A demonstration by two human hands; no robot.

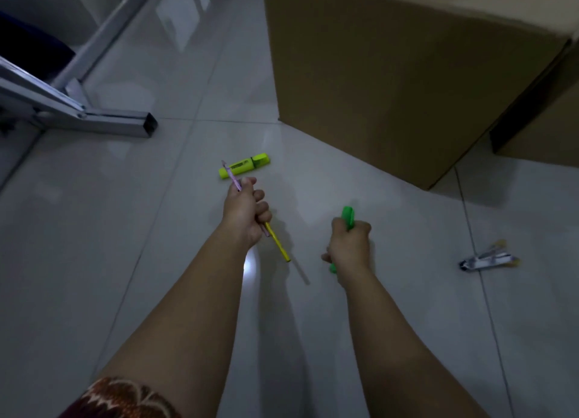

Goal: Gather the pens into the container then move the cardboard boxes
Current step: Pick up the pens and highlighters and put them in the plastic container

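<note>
My left hand (246, 212) is closed around two thin pens: a pink one (231, 174) sticking out forward and a yellow one (278, 245) pointing back toward me. In my right hand (350, 243) sits a green highlighter (348, 217), gripped in a fist, its ends showing above and below the fingers. A yellow highlighter (244, 165) lies on the tiled floor just beyond my left hand. A large cardboard box (407, 73) stands ahead on the right, with a second cardboard box (545, 116) behind it at the right edge. No pen container is in view.
A metal frame leg (103, 120) with a square foot stands on the floor at the left. A small silver stapler-like object (487, 259) lies on the tiles at the right. Grey glossy floor tiles (94, 261) surround my arms.
</note>
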